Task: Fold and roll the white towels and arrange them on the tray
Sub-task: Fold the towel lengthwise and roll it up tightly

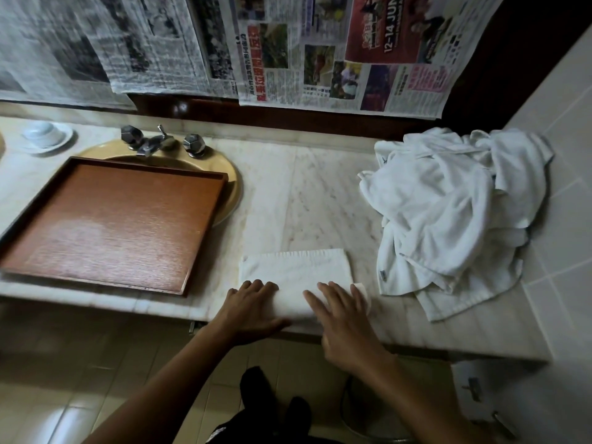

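Observation:
A folded white towel (296,270) lies flat at the front edge of the marble counter (307,193), its near end rolled up. My left hand (253,310) rests on the left part of that roll, fingers curved over it. My right hand (341,318) lies on the right part with straight, spread fingers. A brown wooden tray (109,219) with nothing on it sits to the left, partly over the sink. A heap of loose white towels (455,213) lies at the right.
The yellow sink (232,177) with a metal tap (150,144) and two knobs sits behind the tray. A white dish (46,134) stands at the far left. Newspaper sheets (320,49) hang on the wall behind. A tiled ledge (563,187) borders the right.

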{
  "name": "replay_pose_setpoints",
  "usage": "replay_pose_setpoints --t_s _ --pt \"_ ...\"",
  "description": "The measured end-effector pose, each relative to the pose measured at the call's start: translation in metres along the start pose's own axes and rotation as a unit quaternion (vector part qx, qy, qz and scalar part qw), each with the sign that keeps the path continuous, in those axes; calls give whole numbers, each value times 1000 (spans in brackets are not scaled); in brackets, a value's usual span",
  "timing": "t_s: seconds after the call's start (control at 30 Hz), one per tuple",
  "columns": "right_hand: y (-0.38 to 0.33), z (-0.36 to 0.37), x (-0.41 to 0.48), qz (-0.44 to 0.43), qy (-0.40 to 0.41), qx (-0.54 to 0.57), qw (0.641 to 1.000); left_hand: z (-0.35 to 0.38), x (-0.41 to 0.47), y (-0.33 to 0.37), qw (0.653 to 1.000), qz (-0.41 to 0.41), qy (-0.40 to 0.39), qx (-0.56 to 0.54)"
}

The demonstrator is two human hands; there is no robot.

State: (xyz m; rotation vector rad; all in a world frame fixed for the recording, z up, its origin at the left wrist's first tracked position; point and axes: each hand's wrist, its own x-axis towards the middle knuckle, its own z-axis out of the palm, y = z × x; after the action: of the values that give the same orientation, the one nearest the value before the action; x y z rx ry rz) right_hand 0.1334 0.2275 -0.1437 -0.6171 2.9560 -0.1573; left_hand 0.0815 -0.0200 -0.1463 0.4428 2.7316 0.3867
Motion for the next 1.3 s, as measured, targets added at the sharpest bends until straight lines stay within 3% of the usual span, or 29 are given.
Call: replay_pose_setpoints --t_s 0.17,0.37,0.63,0.77,0.9,1.1,1.23,1.3 --pt "1 6 10 6 -10 -32 999 -2 1 -1 999 -22 -17 -37" --pt "17 -14 43 -9 -72 -50 996 14 -9 10 990 30 127 50" --pt "22 -32 72 -10 -169 -61 984 19 -7 13 987 29 97 122" --pt "22 -32 63 -6 -216 -31 976 19 -11 17 990 47 96 96" --pt "19 -29 53 1 -162 -32 986 10 0 12 989 63 89 95" --pt "-6 -1 28 21 -5 -2 1000 -13 29 8 998 17 -18 63" --pt "-2 4 38 27 -8 -8 1000 -22 46 5 998 -31 -59 8" --pt "2 1 47 29 -17 -17 999 -24 49 3 998 -50 -21 -20"
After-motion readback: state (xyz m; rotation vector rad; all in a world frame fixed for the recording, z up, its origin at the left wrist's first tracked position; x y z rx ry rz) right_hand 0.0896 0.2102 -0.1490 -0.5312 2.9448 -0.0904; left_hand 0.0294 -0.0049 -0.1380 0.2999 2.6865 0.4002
